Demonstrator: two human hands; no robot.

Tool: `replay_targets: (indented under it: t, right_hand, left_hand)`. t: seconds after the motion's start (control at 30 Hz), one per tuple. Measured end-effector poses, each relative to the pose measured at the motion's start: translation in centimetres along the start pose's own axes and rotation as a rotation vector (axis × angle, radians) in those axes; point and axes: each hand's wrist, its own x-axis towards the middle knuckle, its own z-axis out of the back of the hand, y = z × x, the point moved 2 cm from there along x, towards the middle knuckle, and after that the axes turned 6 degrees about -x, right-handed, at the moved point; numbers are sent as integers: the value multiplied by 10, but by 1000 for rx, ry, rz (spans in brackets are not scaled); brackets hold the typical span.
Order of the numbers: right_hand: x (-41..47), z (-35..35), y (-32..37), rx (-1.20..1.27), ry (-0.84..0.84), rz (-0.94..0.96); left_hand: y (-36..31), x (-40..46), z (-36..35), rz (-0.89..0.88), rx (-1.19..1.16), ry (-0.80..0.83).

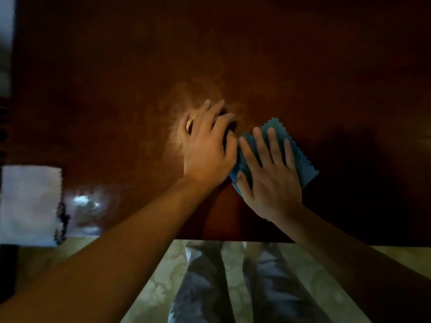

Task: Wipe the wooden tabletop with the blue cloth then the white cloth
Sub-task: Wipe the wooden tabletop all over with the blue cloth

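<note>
Hands work side by side on a dark, glossy wooden tabletop [256, 66]. The right hand [270, 180] lies flat, fingers spread, palm pressing down on the blue cloth [300, 159], which sits near the middle of the table, a little toward the near edge. The cloth's zigzag-cut edge shows past the fingertips and along the right side; its left part runs under the edge of the other hand. The left hand [205, 150] rests just beside it, fingers stretched forward and slightly apart, its little-finger side touching the cloth; whether it grips anything I cannot tell, though nothing shows in it. A pale glare spot shines on the wood under the left fingertips. The white cloth [30, 203] lies well apart at the table's near left corner, blurred, partly overhanging the edge. Below the table edge the person's grey trousers [268, 283] stand over a pale patterned floor [163, 271].
</note>
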Motion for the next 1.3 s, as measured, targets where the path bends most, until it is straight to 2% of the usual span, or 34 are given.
replay_targets:
  t: [0.23,0.47,0.7,0.8,0.93,1.3]
  right_hand:
    - [67,6,109,-42,26,156]
    - [107,6,199,-14,-44,292]
    - [135,10,252,-10,-69,413]
    - [144,14,269,-56,-44,524]
    - [165,19,297,-118,-6,652]
    - [228,23,376,-189,-9,837]
  left_hand:
    - [104,-48,87,215,93,-109]
    - [191,-87,167,446,180,-237]
    - [253,-126,197,700,261,-196]
    - [263,-137,189,679,289,-145]
    - [269,-138,183,671,288,-163]
    - [274,-138,176,662,268,-181]
